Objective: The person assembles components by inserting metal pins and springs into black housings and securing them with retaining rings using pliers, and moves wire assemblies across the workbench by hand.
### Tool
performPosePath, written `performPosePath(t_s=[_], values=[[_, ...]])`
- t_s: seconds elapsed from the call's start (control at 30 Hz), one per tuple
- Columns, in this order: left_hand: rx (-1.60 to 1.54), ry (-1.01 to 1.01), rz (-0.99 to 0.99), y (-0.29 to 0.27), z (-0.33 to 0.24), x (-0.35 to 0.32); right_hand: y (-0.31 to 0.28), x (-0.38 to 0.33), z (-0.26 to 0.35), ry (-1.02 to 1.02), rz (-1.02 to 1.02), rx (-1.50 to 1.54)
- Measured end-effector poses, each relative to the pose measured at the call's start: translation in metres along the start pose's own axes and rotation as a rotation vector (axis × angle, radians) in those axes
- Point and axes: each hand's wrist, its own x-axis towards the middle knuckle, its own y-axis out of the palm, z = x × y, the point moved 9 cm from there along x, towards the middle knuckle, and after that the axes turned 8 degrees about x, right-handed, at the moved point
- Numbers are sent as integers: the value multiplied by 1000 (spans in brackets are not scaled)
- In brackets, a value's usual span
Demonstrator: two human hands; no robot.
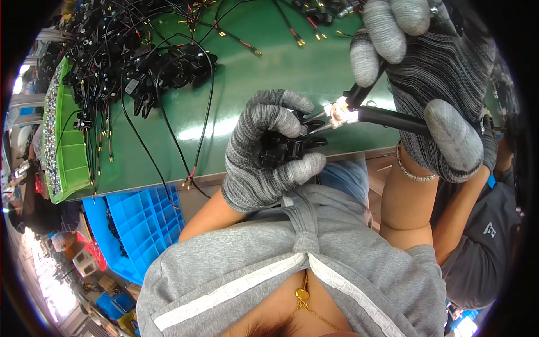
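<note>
My left hand (252, 151), in a grey striped knit glove, is closed round a small black plastic part (281, 149) just over the table's front edge. The fingers hide much of that part. My right hand (443, 90), gloved alike, grips needle-nose pliers (339, 112) by their black handles, thumb on the lower one and fingers round the upper one. The handles stand apart. Both thin metal tips point left and reach the top of the black part, beside my left forefinger. Whether they pinch anything there is too small to tell.
Black parts with cables (163, 67) are heaped at the left and back of the green table (269, 62). A green tray (73, 151) of small metal pieces stands at the left edge, blue crates (149, 219) below. At right, a person in a dark shirt (483, 247) sits close.
</note>
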Motion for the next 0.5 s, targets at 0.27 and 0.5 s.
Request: performPosePath(t_s=[0.27, 0.5], values=[[-54, -171, 40, 6, 7, -3, 11, -4, 8, 59, -91, -129], [-567, -761, -7, -16, -16, 16, -56, -90, 127, -316, -802, -2]])
